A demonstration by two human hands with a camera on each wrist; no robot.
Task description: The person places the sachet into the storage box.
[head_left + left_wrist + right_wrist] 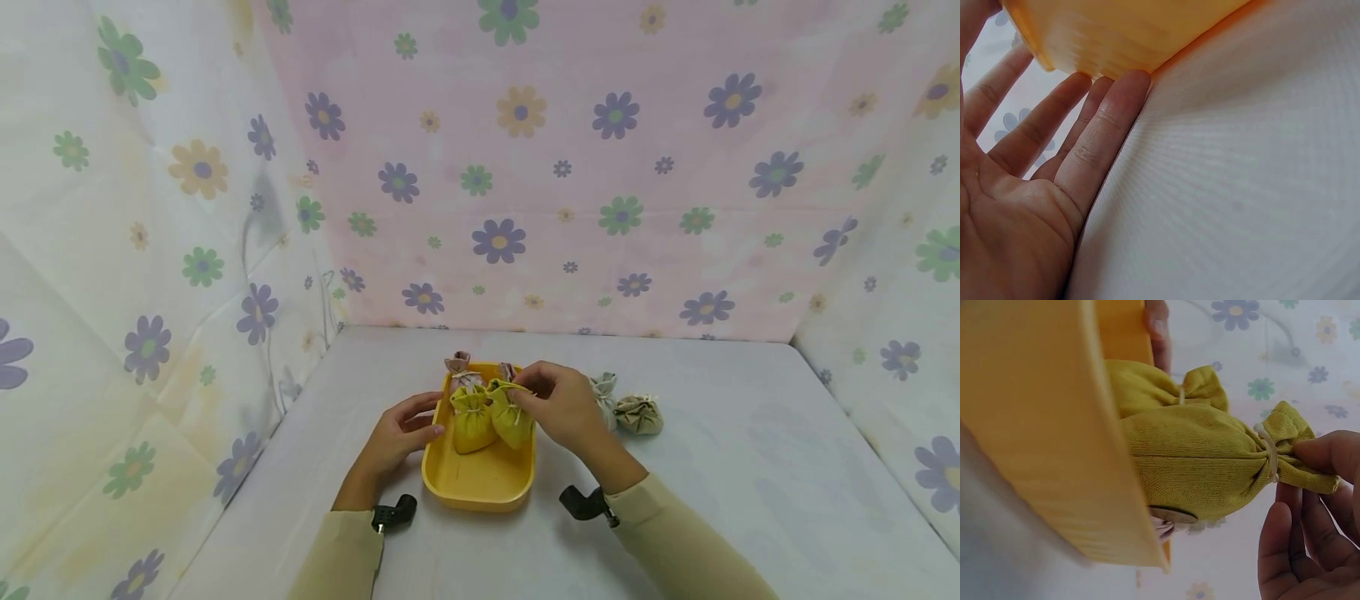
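My right hand (pixel 558 404) pinches the gathered top of a yellow-green drawstring pouch (pixel 1194 459) between thumb and fingers. That pouch stands upright at the right side of a yellow tray (pixel 480 497), its lower part hidden by the tray wall in the right wrist view. Beside it in the tray is a second yellow-green pouch (pixel 472 425), tied with a pale cord. Behind them show a pinkish pouch (pixel 460 367) and part of another pinkish one (pixel 507 372). My left hand (pixel 397 433) touches the tray's left side, fairly straight fingers (pixel 1100 134) against the outer wall, thumb at the rim.
To the right of the tray, a grey-green pouch (pixel 604 390) is partly hidden behind my right hand. An olive pouch (pixel 640 415) lies next to it on the white table (pixel 750 467). Flower-printed cloth walls (pixel 562 208) enclose the table at the back and sides.
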